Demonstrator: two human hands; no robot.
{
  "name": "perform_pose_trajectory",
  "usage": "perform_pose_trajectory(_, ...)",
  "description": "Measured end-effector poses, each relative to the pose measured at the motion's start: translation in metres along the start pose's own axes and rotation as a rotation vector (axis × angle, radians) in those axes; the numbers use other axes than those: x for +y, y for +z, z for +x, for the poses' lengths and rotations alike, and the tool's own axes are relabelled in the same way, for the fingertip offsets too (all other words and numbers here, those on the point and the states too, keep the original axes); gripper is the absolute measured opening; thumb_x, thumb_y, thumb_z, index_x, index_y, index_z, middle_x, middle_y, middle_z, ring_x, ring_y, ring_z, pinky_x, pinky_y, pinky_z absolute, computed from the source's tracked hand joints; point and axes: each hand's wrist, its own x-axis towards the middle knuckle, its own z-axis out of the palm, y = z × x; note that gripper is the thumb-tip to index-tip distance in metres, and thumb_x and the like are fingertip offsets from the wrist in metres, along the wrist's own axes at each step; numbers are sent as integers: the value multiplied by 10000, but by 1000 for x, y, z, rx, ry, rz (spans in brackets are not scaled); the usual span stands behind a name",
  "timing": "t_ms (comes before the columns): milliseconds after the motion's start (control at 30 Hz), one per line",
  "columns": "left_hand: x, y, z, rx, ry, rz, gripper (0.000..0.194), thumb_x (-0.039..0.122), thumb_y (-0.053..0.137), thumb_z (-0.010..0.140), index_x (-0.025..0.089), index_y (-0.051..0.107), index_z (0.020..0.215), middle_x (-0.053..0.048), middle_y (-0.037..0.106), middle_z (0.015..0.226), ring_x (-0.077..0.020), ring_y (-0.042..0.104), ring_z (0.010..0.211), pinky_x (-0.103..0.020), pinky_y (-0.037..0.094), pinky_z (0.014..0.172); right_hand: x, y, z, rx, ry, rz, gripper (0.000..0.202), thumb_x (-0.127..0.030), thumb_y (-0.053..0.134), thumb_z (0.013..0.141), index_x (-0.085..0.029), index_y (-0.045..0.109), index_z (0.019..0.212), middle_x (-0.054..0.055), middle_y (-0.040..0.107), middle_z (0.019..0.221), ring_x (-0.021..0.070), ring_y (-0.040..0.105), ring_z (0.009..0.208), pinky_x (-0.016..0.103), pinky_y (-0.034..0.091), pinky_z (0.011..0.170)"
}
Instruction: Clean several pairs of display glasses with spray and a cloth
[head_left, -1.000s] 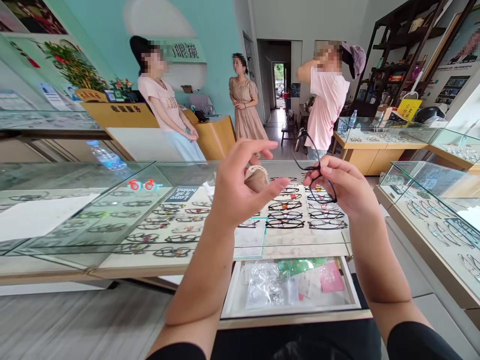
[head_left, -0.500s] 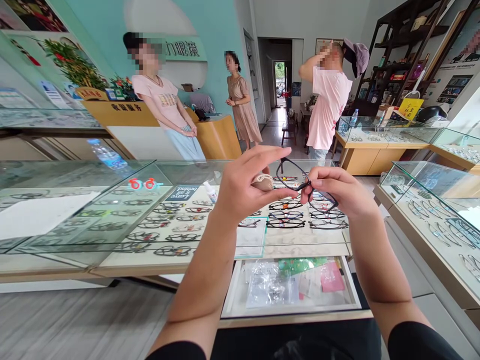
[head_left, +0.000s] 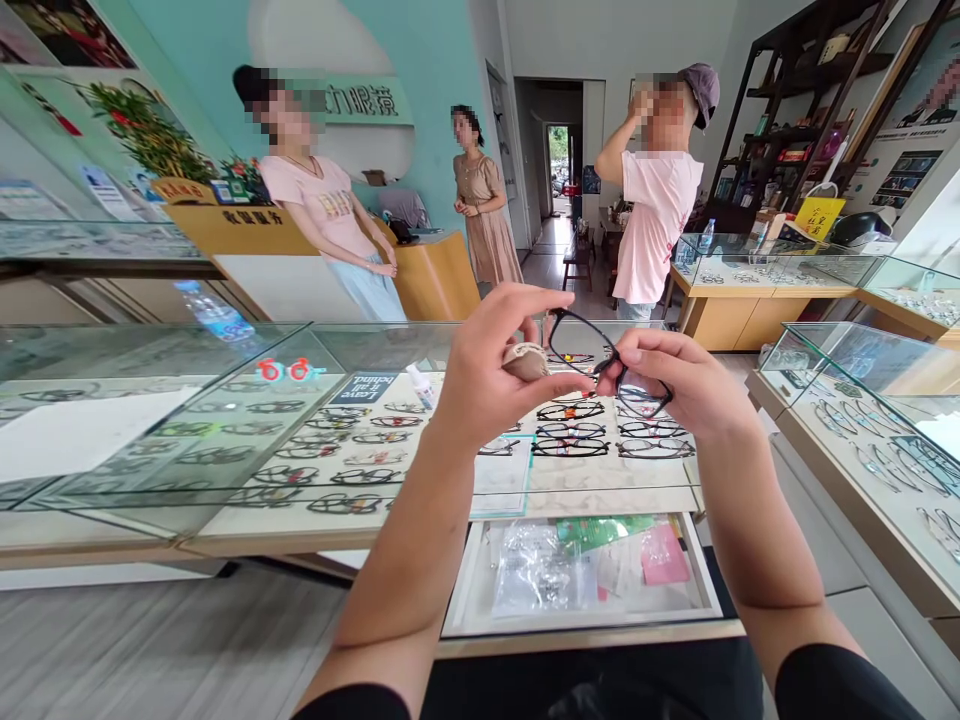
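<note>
Black-framed eyeglasses (head_left: 609, 362) are held up tilted above the glass counter. My right hand (head_left: 694, 390) pinches them near the bridge, with one lens in front of its fingers. My left hand (head_left: 487, 365) is curled around a small beige bundle (head_left: 526, 361) that looks like folded cloth. Its thumb and forefinger are spread on either side of the other lens; whether they touch the rim I cannot tell. Beneath the hands, rows of spectacle frames (head_left: 571, 430) lie in the display case.
An open drawer (head_left: 469, 600) with plastic bags and a pink paper sits below my forearms. A spray bottle (head_left: 421, 385), a water bottle (head_left: 214, 312) and a white sheet (head_left: 82, 430) are to the left. Another glass case (head_left: 862, 400) stands right. Three people stand beyond the counter.
The eyeglasses have shifted slightly left and turned a little in my right hand. A person in the back has put a cap on the head. The person at left has moved their hands slightly.
</note>
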Motion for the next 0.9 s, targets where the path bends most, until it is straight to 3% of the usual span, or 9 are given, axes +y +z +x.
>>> perform_pose_trajectory(100,-5,2,-4,37,-177,-158,541,607,855,867,293,666,1265,-27,666,1006,-143,549,730,-290,495,619,2,0,3,102,13,59,295,-456,904,801,-231,715,785,-1,758,782,148,708,768,274,531,713)
perform_pose_trajectory(233,-16,4,-6,86,-463,-476,181,335,662,890,281,622,1059,-5,597,864,-153,553,690,-285,480,576,4,-1,4,155,-8,56,285,-456,903,810,-236,722,794,3,776,845,142,730,851,280,567,818)
perform_pose_trajectory(367,-20,5,-3,230,-735,-559,162,211,656,778,252,625,932,-6,632,852,-150,598,742,-262,506,615,9,2,4,183,-64,4,281,-473,913,815,-250,742,823,5,791,895,161,749,940,311,566,904)
perform_pose_trajectory(533,-15,9,-1,220,-806,-655,191,271,784,807,225,672,956,-18,715,908,-157,686,797,-264,569,677,14,13,3,192,-140,-189,299,-525,829,908,-254,712,867,26,796,918,185,720,922,362,545,898)
perform_pose_trajectory(633,-14,11,-2,213,-855,-721,257,327,852,811,217,691,979,-25,730,889,-164,707,758,-273,581,645,17,20,2,243,-235,-412,221,-443,738,987,-249,683,895,31,773,940,196,696,935,383,517,911)
perform_pose_trajectory(767,-11,11,-2,174,-878,-779,286,371,875,832,215,671,957,-24,727,842,-181,724,731,-315,615,655,24,29,3,417,-379,-957,114,-277,623,1033,-239,659,932,62,765,992,241,648,953,410,465,884)
perform_pose_trajectory(900,-3,11,-1,149,-898,-846,304,374,867,845,216,649,986,-24,750,863,-206,764,782,-360,650,717,35,35,8,547,-385,-1378,168,-226,576,1056,-231,656,909,95,760,973,276,608,930,410,404,826)
